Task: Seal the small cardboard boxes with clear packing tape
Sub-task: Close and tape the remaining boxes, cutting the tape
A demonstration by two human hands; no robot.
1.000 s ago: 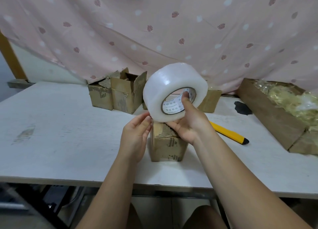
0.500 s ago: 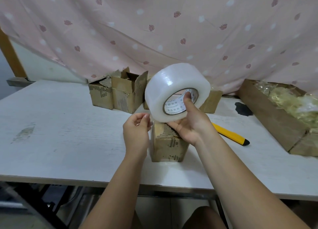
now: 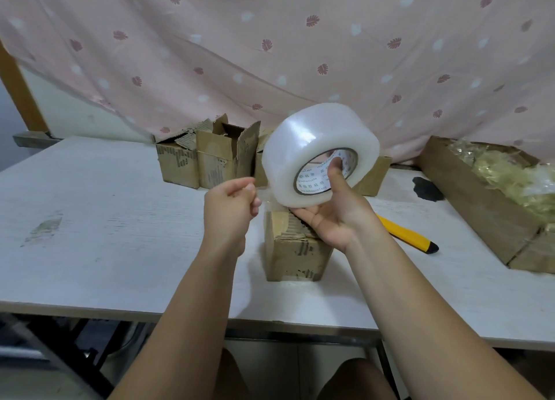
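Observation:
A big roll of clear packing tape [image 3: 300,159] is held up above a small closed cardboard box [image 3: 297,255] that stands near the table's front edge. My right hand [image 3: 336,216] grips the roll, thumb inside its printed core and fingers under it. To the roll's left, my left hand [image 3: 228,207] has its fingers curled with the tips pinched together. A faint clear strip of tape seems to run from those fingertips back to the roll. The box's top is partly hidden by my right hand.
Open small boxes [image 3: 210,159] stand at the back of the white table [image 3: 105,219], another box [image 3: 372,174] behind the roll. A yellow utility knife [image 3: 408,237] lies right of my hand. A long carton of clear wrapping [image 3: 480,207] sits at the far right. A pink curtain hangs behind.
My left hand has left the roll's lower edge and drawn back to the left with its fingertips pinched. The roll has tilted up slightly in my right hand.

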